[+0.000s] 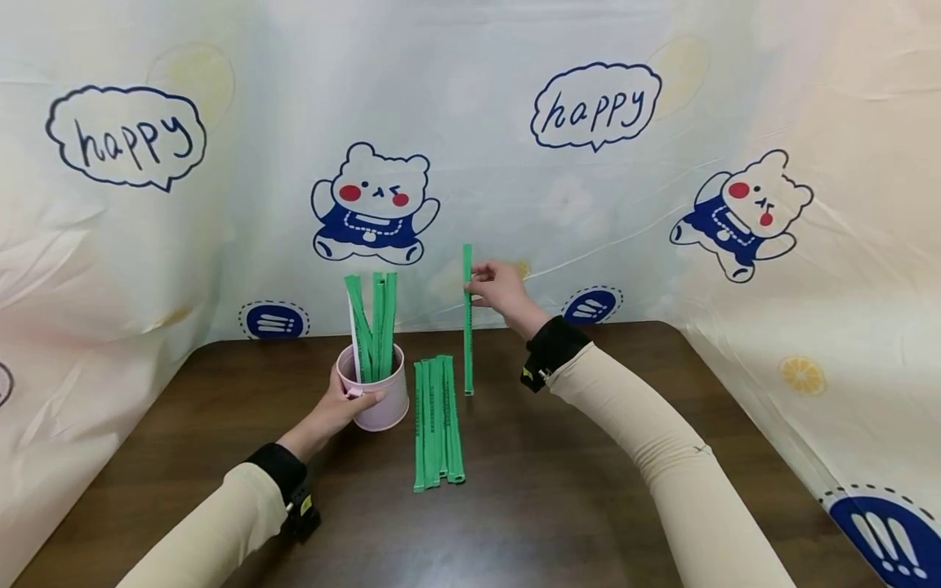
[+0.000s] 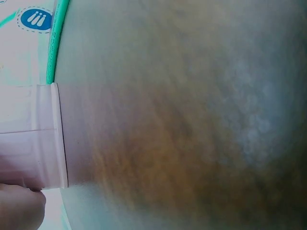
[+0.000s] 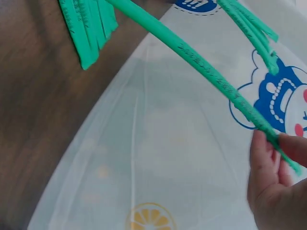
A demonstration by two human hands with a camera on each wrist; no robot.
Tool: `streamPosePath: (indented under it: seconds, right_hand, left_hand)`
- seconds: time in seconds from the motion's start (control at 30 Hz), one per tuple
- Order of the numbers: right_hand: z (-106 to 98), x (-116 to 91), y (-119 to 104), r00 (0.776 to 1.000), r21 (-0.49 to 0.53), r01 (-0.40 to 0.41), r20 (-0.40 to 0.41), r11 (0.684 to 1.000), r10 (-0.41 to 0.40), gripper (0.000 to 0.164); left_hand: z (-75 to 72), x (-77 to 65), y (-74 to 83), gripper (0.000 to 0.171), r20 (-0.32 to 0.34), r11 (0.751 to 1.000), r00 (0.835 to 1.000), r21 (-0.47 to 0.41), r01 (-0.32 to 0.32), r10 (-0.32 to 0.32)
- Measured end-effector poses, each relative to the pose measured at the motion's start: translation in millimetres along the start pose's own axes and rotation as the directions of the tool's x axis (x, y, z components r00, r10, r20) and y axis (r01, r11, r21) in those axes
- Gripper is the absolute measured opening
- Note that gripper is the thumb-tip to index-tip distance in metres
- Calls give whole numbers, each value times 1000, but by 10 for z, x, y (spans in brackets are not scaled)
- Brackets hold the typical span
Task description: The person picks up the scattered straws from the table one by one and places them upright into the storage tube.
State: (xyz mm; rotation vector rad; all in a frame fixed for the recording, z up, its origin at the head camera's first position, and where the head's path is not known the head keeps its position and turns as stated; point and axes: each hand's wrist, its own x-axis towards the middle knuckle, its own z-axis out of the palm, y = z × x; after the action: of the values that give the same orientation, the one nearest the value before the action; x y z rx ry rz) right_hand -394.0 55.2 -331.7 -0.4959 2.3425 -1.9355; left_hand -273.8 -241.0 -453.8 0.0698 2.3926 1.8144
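In the head view, my left hand [image 1: 334,412] grips a small pink bucket [image 1: 382,408] with the thumb across its near side. Several long, thin green wrapped sticks [image 1: 382,327] stand in the bucket, leaning at slightly different angles. My right hand [image 1: 503,294] pinches a single green wrapped stick [image 1: 468,327] near its upper end, holding it upright to the right of the bucket. Printed lettering runs along this stick in the right wrist view, where thumb and fingertips [image 3: 261,148] meet on it. The left wrist view shows the bucket's wall [image 2: 29,139] and part of that hand.
A bundle of green wrapped sticks [image 1: 437,425] lies side by side on the dark brown wooden table [image 1: 588,490], just right of the bucket. Behind the table hangs a pale cloth [image 1: 485,188] printed with bears and lettering; it also rises along both sides.
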Motion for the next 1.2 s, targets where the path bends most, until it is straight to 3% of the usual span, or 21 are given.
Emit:
streamPosePath:
  seconds: [0.03, 0.17, 0.5, 0.83, 1.2]
  right_hand:
    - [35, -70, -131, 1000, -11, -19, -16, 1000, 19, 40]
    - [74, -189, -302, 1000, 9, 13, -5, 1000, -12, 39]
    - [40, -381, -413, 998, 55, 20, -61, 998, -16, 38]
    - [69, -257, -719, 993, 85, 85, -87, 993, -78, 35]
    - [365, -148, -1057, 982, 127, 177, -96, 976, -165, 33]
  left_hand:
    - [-5, -9, -6, 107, 2, 1000, 1000, -1, -2, 2]
    - [-15, -72, -38, 107, 6, 1000, 1000, 4, 9, -9]
    - [42, -156, -57, 108, 23, 1000, 1000, 19, 20, -20]
    - [45, -61, 5, 108, 6, 1000, 1000, 12, -6, 6]
    - [29, -96, -22, 105, -5, 1000, 1000, -3, -3, 3]
